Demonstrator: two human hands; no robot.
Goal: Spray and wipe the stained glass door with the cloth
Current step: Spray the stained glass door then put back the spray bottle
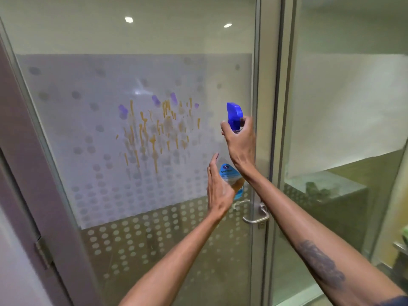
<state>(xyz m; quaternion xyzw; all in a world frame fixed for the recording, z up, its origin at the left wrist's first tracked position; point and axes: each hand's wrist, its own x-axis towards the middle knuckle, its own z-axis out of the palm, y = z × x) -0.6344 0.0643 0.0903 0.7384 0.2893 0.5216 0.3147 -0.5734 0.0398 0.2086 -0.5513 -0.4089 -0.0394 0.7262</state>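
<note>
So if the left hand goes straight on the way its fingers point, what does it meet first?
Probably the glass door. The left hand, open beside the spray bottle, points up and forward. Nothing shows between its fingertips and the pane, though depth is hard to judge.

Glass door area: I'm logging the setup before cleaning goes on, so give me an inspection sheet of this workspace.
Surface: glass door with frosted dot film, orange streaks running down its middle.
Job's things: spray bottle, blue trigger head, aimed at the glass; no cloth seen.
Clutter: nothing seen.
Hands: right hand grips the bottle's neck; left hand open against its lower body.
Cables: nothing seen.
Surroundings: metal door handle, hinge.
</note>
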